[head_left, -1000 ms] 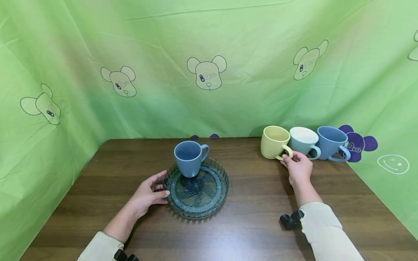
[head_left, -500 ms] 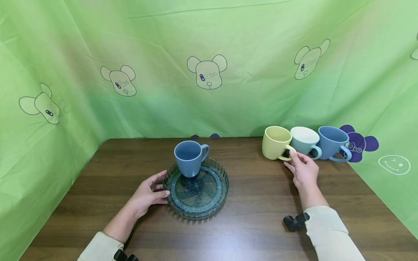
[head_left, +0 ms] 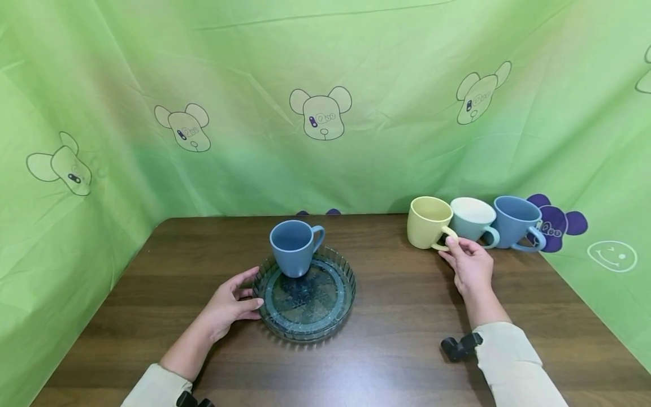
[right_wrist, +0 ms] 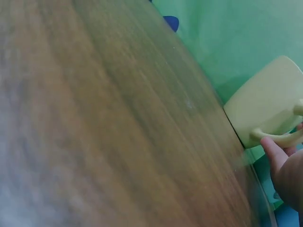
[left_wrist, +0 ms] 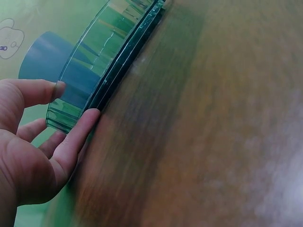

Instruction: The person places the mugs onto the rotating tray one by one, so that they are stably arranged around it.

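Note:
In the head view, my left hand (head_left: 226, 308) holds the left edge of a round, fluted dark-green glass dish (head_left: 346, 288). In the left wrist view, one fingertip lies at the glass dish's (left_wrist: 125, 59) rim and another low beside its base. A blue mug (head_left: 294, 254) stands upright toward the back of the dish, its handle to the right. At the back right, my right hand (head_left: 473, 268) pinches the handle of a yellow mug (head_left: 424, 229) standing upright on the table. That grip also shows on the yellow mug (right_wrist: 265, 101) in the right wrist view.
Right of the yellow mug, close beside it, stand a teal mug with a white inside (head_left: 468, 226) and a second blue mug (head_left: 511, 226). All line the back edge of the brown wooden table (head_left: 386, 328). A green printed cloth (head_left: 244, 169) hangs behind.
My right hand has shifted slightly right on the yellow mug's handle, and its thumb now shows more plainly there. The left hand, dish and blue mug stay in place.

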A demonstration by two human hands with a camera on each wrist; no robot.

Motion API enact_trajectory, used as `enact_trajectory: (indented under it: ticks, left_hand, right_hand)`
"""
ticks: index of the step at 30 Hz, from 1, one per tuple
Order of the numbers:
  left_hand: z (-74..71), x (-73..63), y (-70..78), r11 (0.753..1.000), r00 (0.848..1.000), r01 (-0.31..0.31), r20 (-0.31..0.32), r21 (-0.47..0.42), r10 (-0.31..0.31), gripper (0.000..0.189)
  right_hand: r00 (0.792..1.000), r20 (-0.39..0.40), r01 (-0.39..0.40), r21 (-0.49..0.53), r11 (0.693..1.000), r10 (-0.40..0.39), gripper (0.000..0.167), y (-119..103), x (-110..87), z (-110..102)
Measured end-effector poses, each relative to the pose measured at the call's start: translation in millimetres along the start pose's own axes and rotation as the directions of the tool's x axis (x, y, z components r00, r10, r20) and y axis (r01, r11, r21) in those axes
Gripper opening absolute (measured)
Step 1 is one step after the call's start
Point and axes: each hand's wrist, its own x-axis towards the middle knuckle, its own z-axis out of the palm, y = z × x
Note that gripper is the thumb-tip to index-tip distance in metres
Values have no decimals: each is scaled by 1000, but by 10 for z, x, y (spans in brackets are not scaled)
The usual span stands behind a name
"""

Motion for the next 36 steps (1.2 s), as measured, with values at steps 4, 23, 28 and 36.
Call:
enact_trajectory:
  ticks: [4, 23, 28, 36]
  left_hand:
    - [5, -3, 2, 1000, 1000, -2, -3, 4, 2, 71]
    - [10, -25, 11, 1000, 1000, 1, -6, 1, -1, 72]
    - [15, -33, 25, 1000, 1000, 2, -9, 5, -2, 72]
    - [-35, 2, 40, 997, 999, -2, -37, 73, 5, 71]
  right_hand:
    - [999, 17, 33, -71, 997, -32, 17, 3, -13, -5]
    - [996, 78, 39, -51, 998, -35, 19, -51, -98, -34]
    - [994, 104, 26, -25, 999, -23, 18, -57, -140, -44]
    - [986, 167, 29, -4, 1000, -28, 20, -70, -205, -33]
